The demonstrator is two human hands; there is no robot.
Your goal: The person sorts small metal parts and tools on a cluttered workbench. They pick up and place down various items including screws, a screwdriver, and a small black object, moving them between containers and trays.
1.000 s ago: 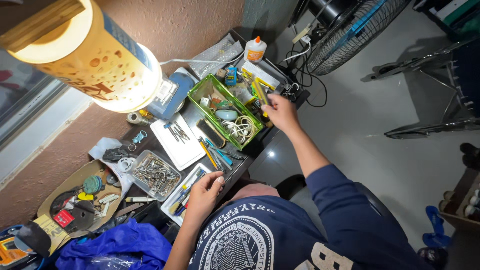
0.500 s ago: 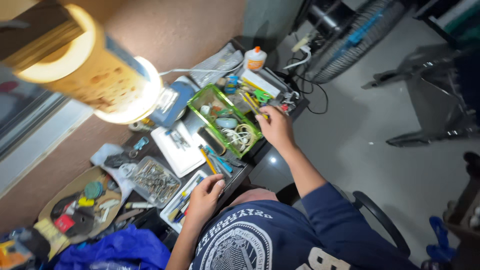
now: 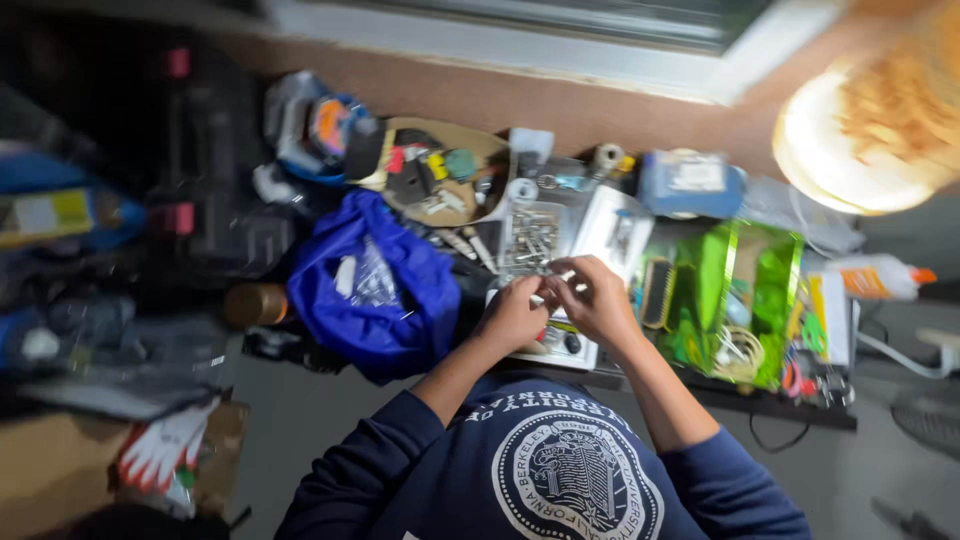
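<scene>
A lit round lamp [image 3: 860, 150] is glowing at upper right beside a brown wall [image 3: 480, 95]; a white window sill [image 3: 560, 45] is running above it, grey floor [image 3: 300, 420] showing below the cluttered desk [image 3: 760, 405]

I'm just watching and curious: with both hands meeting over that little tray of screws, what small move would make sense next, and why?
Probably steady the small piece pinched between the left hand and right hand and hold it close above the clear tray of screws. The fingertips meet right at the tray's near edge, and the picture is too blurred to tell what the piece is.
</scene>
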